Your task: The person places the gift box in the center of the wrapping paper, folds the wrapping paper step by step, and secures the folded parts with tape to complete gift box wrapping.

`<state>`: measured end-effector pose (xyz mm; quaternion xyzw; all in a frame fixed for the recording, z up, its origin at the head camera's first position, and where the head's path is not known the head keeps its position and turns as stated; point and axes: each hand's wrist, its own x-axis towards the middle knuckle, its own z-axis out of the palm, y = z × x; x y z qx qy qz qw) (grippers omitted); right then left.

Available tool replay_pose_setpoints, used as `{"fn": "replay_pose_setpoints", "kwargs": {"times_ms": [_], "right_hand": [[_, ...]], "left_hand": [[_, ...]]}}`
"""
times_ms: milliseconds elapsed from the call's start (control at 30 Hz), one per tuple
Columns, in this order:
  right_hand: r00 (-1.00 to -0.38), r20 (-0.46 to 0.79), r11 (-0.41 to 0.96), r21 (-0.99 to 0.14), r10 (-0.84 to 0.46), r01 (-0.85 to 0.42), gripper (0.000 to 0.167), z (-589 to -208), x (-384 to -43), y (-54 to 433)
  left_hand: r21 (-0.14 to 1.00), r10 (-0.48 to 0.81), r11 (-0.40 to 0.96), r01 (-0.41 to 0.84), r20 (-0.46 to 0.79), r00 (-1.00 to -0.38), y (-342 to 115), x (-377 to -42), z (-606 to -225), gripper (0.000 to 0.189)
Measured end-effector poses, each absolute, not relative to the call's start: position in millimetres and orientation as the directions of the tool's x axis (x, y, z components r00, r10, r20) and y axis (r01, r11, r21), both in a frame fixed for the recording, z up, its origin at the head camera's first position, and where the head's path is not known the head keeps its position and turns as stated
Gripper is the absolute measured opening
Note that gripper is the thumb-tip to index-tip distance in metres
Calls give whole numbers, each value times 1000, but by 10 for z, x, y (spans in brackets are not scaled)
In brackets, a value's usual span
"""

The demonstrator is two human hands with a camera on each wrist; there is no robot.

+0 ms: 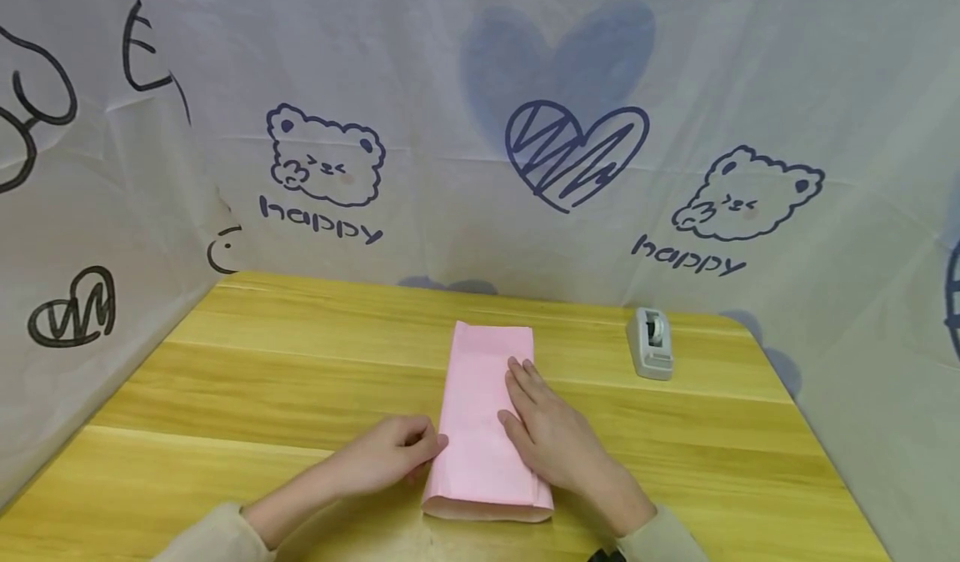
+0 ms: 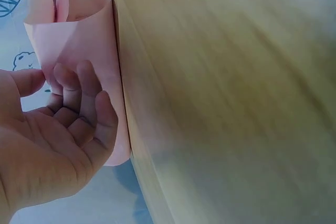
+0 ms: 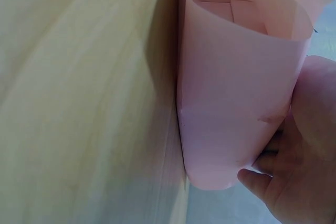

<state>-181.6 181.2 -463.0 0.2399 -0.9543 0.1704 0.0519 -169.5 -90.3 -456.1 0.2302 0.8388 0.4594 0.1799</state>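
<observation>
A sheet of pink paper (image 1: 486, 412), folded into a long flattened tube, lies on the wooden table. Its near end gapes, and the wrist views look into that opening. My left hand (image 1: 390, 454) is at the tube's left edge with fingers curled, and its thumb and fingertips pinch the side fold. In the left wrist view the curled fingers (image 2: 106, 111) sit beside the paper's side wall. Across the right edge lies my right hand (image 1: 558, 441), fingers extended forward and resting on the top layer; in the right wrist view its fingers are partly hidden by the paper.
A grey tape dispenser (image 1: 652, 345) with a roll in it stands toward the back right of the wooden table (image 1: 300, 353). White cloth (image 1: 450, 203) printed with bears and hearts hangs behind the table and along its sides.
</observation>
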Motion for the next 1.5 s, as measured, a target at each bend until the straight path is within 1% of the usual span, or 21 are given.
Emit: {"fn": "replay_pose_setpoints", "kwargs": {"times_ms": [167,333,600,733,900,1200,1500], "right_hand": [[-881,184,828,-304,-435,-472,61,-4623,-1826,1820],[-879,184,826,-301,-440,-477,61,-4616,-1828,1824],[-877,186,825,-298,-443,-480,60,-4614,-1810,1817],[-880,182,825,-308,-438,-474,60,-4611,-1801,1809],[-880,181,823,-313,-438,-474,60,-4618,-1801,1807],[-882,181,825,-312,-436,-472,60,-4621,-1808,1806],[-881,179,825,-310,-438,-473,60,-4624,-1811,1807]], "left_hand": [[861,562,450,237,-67,-825,-889,-1684,-4560,36],[867,566,433,247,-48,-823,-890,-1666,-4575,36],[871,599,431,236,-81,-797,-940,-1578,-4576,38],[872,610,421,251,-67,-790,-948,-1562,-4561,39],[847,614,459,269,-83,-785,-970,-1560,-4538,37],[832,658,456,315,-77,-749,-975,-1561,-4536,33],[808,691,482,338,-113,-714,-993,-1529,-4533,33]]}}
